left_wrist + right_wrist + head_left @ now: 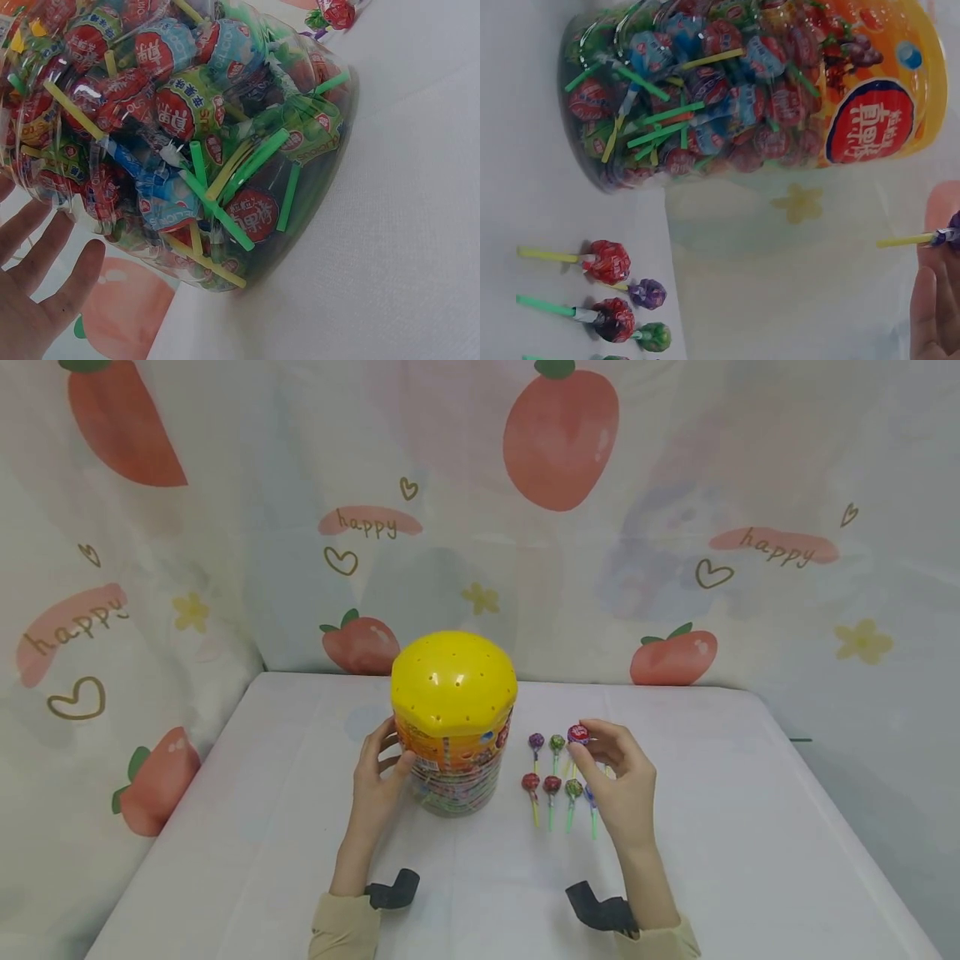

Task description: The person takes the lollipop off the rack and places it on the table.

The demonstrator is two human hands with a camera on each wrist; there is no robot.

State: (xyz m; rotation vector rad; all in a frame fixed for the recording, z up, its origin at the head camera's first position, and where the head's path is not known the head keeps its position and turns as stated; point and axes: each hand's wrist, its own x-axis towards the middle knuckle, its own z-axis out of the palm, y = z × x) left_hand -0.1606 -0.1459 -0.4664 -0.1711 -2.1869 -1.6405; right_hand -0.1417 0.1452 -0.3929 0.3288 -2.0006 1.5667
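Note:
A big clear jar with a domed yellow lid stands upright on the table, packed with wrapped lollipops. My left hand rests against the jar's left side, its fingers spread and fingertips at the wall. Thumb and fingers of my right hand pinch a red and purple lollipop whose yellow stick points down, right of the jar. Under and beside that hand, loose lollipops lie in two rows, among them a purple one, a red one and a green one. The hand partly hides others.
A white cloth covers the table. Behind and beside it hangs a pale curtain printed with strawberries, hearts and flowers. Dark straps with black mounts sit on both wrists.

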